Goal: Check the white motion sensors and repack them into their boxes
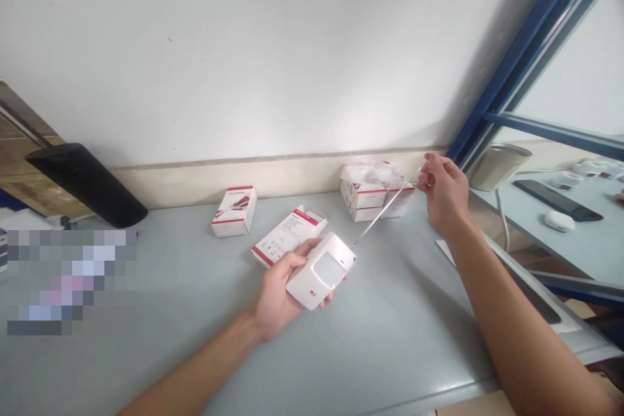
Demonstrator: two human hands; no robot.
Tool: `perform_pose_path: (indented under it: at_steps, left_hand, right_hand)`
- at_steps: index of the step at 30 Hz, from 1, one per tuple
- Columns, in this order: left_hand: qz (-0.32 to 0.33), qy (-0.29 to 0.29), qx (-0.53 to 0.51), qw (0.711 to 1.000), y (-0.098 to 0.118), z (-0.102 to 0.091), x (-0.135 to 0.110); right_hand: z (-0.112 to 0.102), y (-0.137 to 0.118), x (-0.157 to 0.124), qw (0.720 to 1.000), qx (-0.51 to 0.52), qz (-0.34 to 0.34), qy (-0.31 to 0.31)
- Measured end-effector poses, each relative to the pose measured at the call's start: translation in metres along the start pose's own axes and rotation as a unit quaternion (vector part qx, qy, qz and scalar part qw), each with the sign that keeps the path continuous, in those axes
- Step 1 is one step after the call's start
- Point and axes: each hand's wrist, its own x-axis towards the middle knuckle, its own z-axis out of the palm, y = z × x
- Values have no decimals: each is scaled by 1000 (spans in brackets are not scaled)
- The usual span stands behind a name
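Note:
My left hand (280, 289) is wrapped round a white motion detector (324, 271), with its milky lens window facing up towards me. From the detector's top corner a thin metal telescopic antenna (383, 210) runs out up and to the right, drawn long. My right hand (443, 188) pinches the antenna near its far tip. Just behind the detector lies a flat white and red box (294, 233), with an end flap standing open and its lower part hidden by my left hand.
A small white and red box (234, 211) stands near the wall. Several stacked boxes (368, 200) bear clear plastic wrap (373, 173). A black slab-shaped object (88, 182) leans at left. A blue-framed glass partition (560, 130) bounds the right; a keyboard-like panel (526, 289) lies under my right forearm.

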Motion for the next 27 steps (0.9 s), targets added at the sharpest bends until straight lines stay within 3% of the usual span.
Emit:
perform_pose_path:
  at_steps: [5, 12, 20, 27]
  left_hand:
    - [7, 4, -5, 1000, 1, 0, -2]
    - [23, 10, -24, 999, 2, 0, -3]
    - [56, 50, -49, 996, 15, 3, -5]
    - [88, 89, -85, 988, 22, 7, -7]
  right_hand:
    - [11, -3, -10, 997, -24, -72, 24]
    - [32, -3, -40, 992, -51, -109, -32]
    - [61, 9, -100, 976, -106, -41, -186]
    - [71, 19, -139, 938, -142, 20, -316]
